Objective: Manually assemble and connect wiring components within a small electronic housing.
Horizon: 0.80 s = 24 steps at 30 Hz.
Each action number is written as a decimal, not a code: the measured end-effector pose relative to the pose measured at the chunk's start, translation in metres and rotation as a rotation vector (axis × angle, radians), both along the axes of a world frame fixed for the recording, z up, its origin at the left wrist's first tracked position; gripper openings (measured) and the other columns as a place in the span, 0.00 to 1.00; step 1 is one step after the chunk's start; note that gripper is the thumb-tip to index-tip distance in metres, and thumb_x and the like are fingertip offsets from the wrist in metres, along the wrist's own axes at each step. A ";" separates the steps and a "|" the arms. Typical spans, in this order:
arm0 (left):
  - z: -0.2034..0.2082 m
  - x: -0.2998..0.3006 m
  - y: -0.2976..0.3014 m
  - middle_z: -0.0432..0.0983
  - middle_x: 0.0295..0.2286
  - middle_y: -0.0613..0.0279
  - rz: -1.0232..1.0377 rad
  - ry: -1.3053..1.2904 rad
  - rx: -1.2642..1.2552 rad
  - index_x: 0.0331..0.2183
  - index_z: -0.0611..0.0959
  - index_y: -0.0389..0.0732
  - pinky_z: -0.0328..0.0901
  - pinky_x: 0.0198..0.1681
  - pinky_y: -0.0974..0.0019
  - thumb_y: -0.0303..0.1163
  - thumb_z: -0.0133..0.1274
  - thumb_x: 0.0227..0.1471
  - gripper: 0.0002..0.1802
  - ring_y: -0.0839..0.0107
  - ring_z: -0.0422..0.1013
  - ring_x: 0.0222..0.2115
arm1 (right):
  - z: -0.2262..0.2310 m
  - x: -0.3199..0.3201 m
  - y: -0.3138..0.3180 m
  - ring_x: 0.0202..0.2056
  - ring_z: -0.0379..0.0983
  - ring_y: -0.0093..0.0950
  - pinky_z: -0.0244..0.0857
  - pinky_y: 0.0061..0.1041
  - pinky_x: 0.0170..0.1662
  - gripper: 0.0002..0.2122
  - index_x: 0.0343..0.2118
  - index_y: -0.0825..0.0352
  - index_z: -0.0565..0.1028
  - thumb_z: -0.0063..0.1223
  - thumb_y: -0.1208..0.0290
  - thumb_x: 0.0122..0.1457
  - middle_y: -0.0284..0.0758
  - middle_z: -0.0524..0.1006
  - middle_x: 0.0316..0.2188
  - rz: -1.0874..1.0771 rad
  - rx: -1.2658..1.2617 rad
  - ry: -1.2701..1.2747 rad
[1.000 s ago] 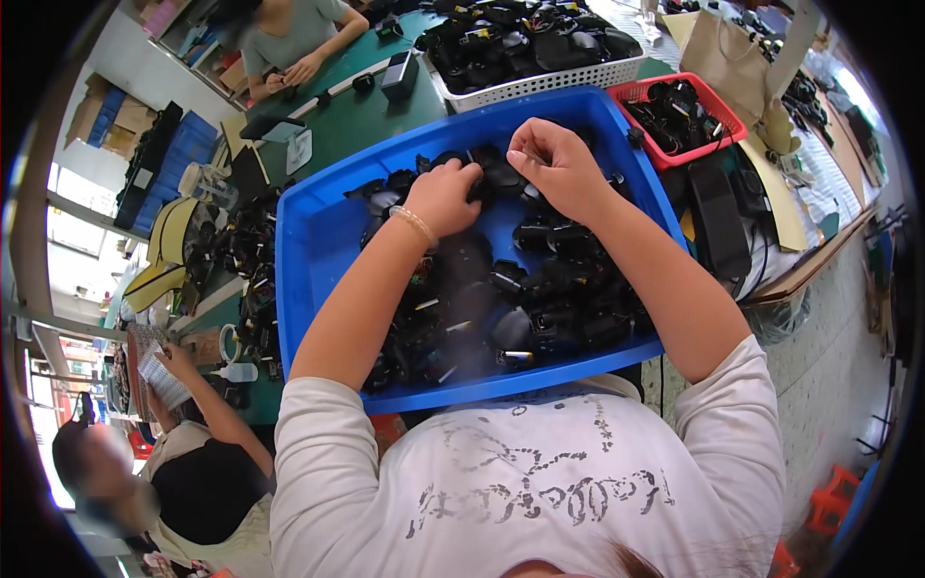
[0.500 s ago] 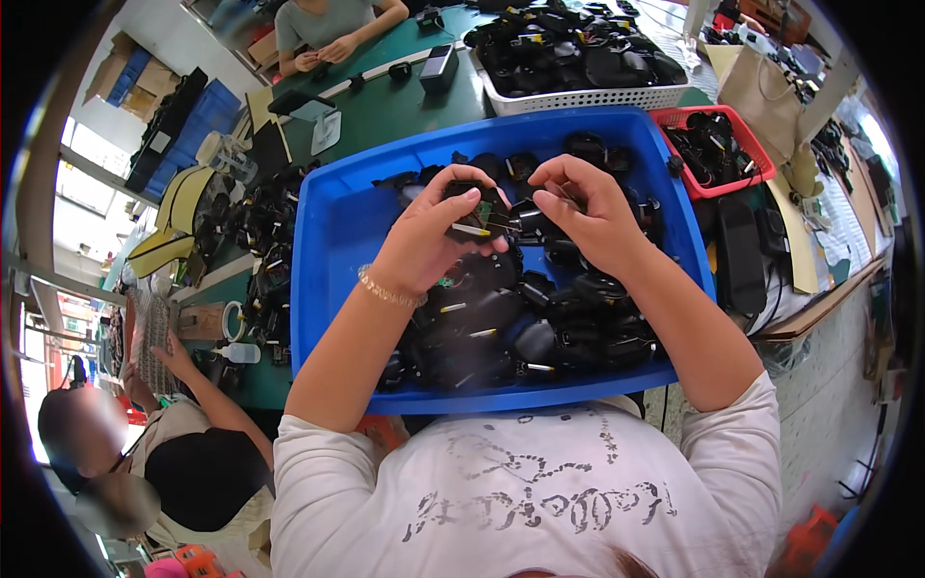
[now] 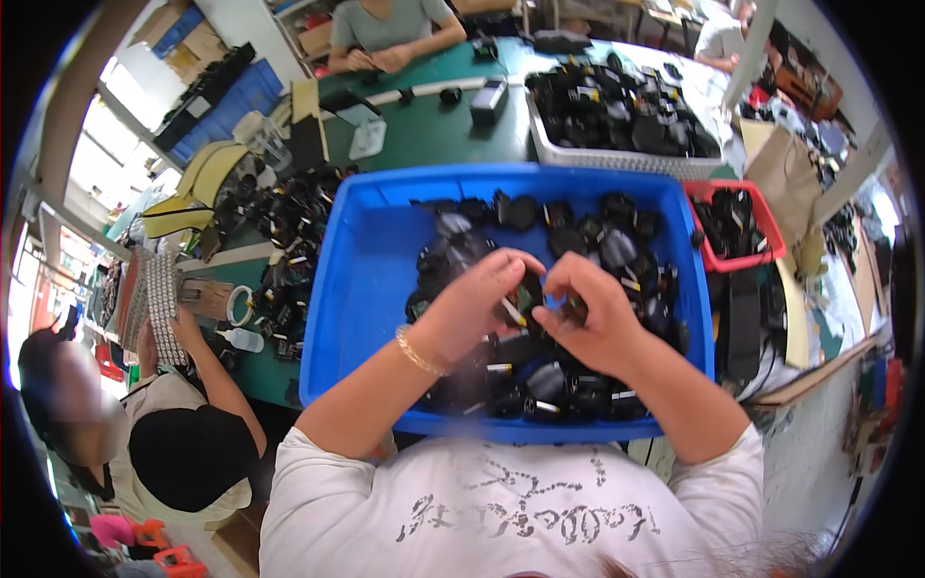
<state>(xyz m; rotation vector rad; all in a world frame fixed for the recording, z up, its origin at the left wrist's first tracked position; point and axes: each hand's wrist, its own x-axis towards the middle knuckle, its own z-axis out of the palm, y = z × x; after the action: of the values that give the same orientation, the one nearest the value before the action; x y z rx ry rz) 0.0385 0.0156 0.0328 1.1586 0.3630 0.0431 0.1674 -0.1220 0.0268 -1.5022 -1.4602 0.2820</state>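
Note:
My left hand [image 3: 470,313] is closed around a small black housing [image 3: 523,297] with green circuit board showing and a white-and-yellow cylinder along its side. Fingertips and thumb cover much of this piece. My right hand [image 3: 602,323] meets it from the right, thumb and forefinger pinched together. Whatever lies between those right fingertips is hidden. Both hands are above a blue tub [image 3: 371,279], over a heap of similar black parts [image 3: 617,250], some with white-and-yellow cylinders.
Behind the tub stands a white basket [image 3: 617,159] of black parts; right of it, a red basket [image 3: 761,255]. More black pieces [image 3: 289,241] lie on the green table [image 3: 424,144] at left. One person sits across; another at left handles a pale dotted strip [image 3: 162,308].
My hands have come closer together, and the right fingertips now meet the left hand's piece. Thin wires seen between the hands earlier are now hidden. The whole view has shifted.

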 end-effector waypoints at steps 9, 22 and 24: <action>-0.035 -0.003 -0.001 0.64 0.39 0.66 -0.311 -0.085 0.227 0.44 0.68 0.40 0.54 0.51 0.71 0.45 0.35 0.60 0.20 0.81 0.58 0.43 | 0.003 -0.011 -0.008 0.25 0.67 0.21 0.62 0.23 0.28 0.09 0.36 0.70 0.69 0.52 0.80 0.51 0.33 0.73 0.29 0.218 -0.418 0.016; -0.011 -0.008 -0.010 0.64 0.40 0.63 -0.150 -0.387 0.253 0.50 0.61 0.40 0.66 0.39 0.69 0.26 0.53 0.49 0.27 0.76 0.65 0.39 | -0.006 -0.020 -0.004 0.26 0.66 0.15 0.61 0.15 0.27 0.07 0.37 0.67 0.66 0.46 0.71 0.60 0.29 0.71 0.25 0.089 0.106 0.725; -0.009 -0.009 -0.008 0.67 0.36 0.64 -0.096 -0.348 0.272 0.49 0.62 0.40 0.66 0.37 0.70 0.26 0.52 0.50 0.25 0.77 0.67 0.34 | -0.005 -0.021 -0.002 0.27 0.66 0.14 0.60 0.15 0.30 0.08 0.38 0.66 0.66 0.47 0.69 0.60 0.29 0.71 0.26 0.086 0.079 0.722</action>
<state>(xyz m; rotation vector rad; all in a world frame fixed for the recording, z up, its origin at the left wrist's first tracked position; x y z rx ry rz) 0.0294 0.0075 0.0234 1.4074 -0.0094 0.2127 0.1459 -0.1239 0.0219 -1.1019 -0.9367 0.7256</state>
